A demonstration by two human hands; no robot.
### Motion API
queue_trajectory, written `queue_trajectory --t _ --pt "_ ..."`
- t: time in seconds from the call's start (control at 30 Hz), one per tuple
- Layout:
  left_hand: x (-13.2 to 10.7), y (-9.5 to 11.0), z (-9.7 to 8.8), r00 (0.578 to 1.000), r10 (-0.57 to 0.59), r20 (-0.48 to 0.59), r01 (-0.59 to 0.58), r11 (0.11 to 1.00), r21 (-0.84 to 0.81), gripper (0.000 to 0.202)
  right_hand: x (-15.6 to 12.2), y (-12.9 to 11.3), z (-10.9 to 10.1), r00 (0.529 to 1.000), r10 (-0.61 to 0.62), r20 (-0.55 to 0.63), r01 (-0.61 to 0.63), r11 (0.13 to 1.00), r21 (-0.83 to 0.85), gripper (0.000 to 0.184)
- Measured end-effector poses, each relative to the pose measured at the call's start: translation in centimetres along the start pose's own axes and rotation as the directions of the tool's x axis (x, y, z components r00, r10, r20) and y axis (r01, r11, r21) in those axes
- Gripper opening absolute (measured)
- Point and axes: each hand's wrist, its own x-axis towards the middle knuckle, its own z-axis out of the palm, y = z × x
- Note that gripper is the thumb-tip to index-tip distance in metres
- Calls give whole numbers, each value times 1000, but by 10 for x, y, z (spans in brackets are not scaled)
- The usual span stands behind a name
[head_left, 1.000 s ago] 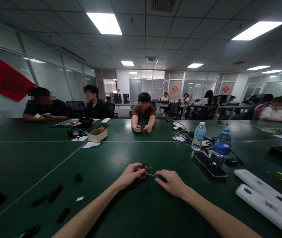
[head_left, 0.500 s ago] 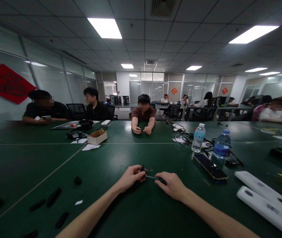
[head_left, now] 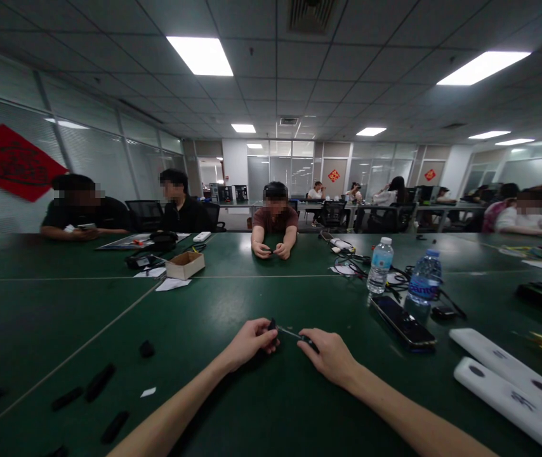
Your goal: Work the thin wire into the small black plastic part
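Observation:
My left hand (head_left: 249,344) and my right hand (head_left: 330,355) meet above the dark green table (head_left: 261,412). Between them runs a thin metal rod (head_left: 290,332). My left fingers pinch a small black piece (head_left: 271,325) at its near end. My right fingers hold the rod's other end, which has a dark tip (head_left: 309,341). To the left of my hands lie several black rubbery pieces, the nearest a short block (head_left: 146,349), with a longer strip (head_left: 99,382) beyond it, and a white paper scrap (head_left: 148,392).
To the right lie a smartphone (head_left: 403,322), two water bottles (head_left: 379,265), tangled cables (head_left: 350,268) and long white cases (head_left: 513,400). A cardboard box (head_left: 185,265) stands farther off. A co-worker (head_left: 275,219) sits across the table, hands together.
The whole scene sits slightly lower in the view as my head shifts. My hands stay together on the rod, with no visible change of grip.

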Motion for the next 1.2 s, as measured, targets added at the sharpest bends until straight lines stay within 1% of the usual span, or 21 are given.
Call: queue_trajectory --t 0.07,0.13,0.2,0.3,0.6,0.93,1.2 --pt "-1 0 1 999 -5 44 3 998 56 38 1 2 -1 997 61 -43 -61 998 20 26" --pt "-1 0 2 999 -10 51 5 995 100 37 2 3 -1 994 95 -58 -93 995 40 25" --pt "-1 -2 3 1000 -9 30 5 994 109 38 2 3 -1 996 77 -42 -75 996 50 25" --pt "1 -5 1 1000 -1 5 0 997 76 38 1 0 -1 1000 24 -10 -23 999 46 25" --pt "3 -11 -1 1000 -8 -24 8 1000 -5 44 0 -6 -4 998 -24 58 20 997 69 22" --pt "4 -15 -3 1000 -4 -9 3 996 -85 40 0 -8 -6 996 -34 80 27 996 84 22" --pt "5 -14 -2 1000 1 -6 -1 998 -67 38 1 -8 -6 996 -30 82 27 999 44 21"
